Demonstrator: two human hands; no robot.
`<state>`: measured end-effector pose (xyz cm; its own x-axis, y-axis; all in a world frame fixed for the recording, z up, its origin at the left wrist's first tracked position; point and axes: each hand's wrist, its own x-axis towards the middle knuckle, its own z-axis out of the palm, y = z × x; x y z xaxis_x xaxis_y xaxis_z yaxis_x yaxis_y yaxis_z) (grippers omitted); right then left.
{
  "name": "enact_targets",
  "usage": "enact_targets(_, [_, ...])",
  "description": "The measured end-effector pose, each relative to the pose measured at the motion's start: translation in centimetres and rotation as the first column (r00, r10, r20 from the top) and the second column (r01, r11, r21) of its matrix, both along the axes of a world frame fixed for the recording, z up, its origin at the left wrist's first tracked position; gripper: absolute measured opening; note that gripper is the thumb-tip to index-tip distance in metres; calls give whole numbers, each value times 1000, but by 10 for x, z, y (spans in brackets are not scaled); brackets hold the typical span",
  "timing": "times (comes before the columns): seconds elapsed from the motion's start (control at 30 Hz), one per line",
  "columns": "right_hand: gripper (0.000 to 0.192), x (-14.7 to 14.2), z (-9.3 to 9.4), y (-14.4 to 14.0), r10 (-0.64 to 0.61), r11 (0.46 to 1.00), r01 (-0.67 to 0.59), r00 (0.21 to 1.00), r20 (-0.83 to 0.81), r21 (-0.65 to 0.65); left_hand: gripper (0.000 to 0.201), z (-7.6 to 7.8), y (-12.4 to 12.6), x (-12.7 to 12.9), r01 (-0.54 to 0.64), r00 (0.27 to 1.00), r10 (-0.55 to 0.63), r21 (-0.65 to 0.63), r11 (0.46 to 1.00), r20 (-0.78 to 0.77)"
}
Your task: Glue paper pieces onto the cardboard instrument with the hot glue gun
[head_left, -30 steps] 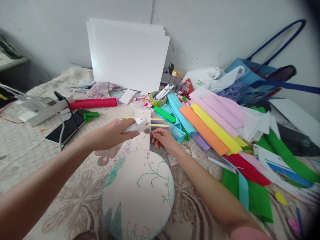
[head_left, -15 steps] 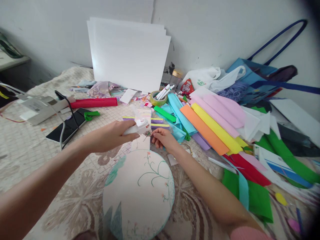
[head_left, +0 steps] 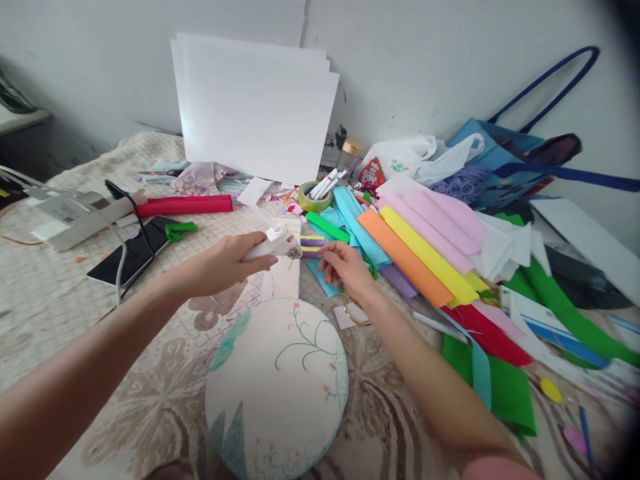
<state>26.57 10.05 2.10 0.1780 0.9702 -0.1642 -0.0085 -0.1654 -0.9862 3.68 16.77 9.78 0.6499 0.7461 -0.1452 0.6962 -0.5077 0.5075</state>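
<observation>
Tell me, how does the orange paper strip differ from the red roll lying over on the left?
The orange strip is flat and lies slanted in a fanned pile of coloured sheets on the right; the red roll looks rounded and lies nearly level, alone on the cloth. The orange strip is overlapped by a yellow strip; nothing overlaps the red roll. Both are long, narrow and untouched by either hand.

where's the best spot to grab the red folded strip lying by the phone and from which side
Take the red strip at its middle, from above, with the grip pinching across its narrow width. It lies flat and long, running left to right, and its long edges look bare. The phone and cable sit just nearer, so avoid that side.
</observation>
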Motion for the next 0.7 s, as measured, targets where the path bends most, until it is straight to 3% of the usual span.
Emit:
enact_targets(0.13, [13,29,19,-26,-48,993,11,943,330,114,32,-3,-1,0,-8,997,15,-92,996,73])
enact_targets(0.27, [13,45,24,-61,-50,995,-20,743,667,97,32,-8,-5,3,-3,982,41,-202,979,186])
enact_targets(0.33, [11,46,20,-76,20,995,-88,622,783,45,31,-10,-6,4,0,971,52,-218,976,235])
enact_targets(0.5, [8,42,-1,-96,59,992,-124,312,948,-21,30,-11,-8,5,6,945,73,-239,971,318])
enact_targets(0.7, [20,62,-8,-93,61,977,-211,230,971,-11,29,-12,-10,4,4,929,101,-280,960,357])
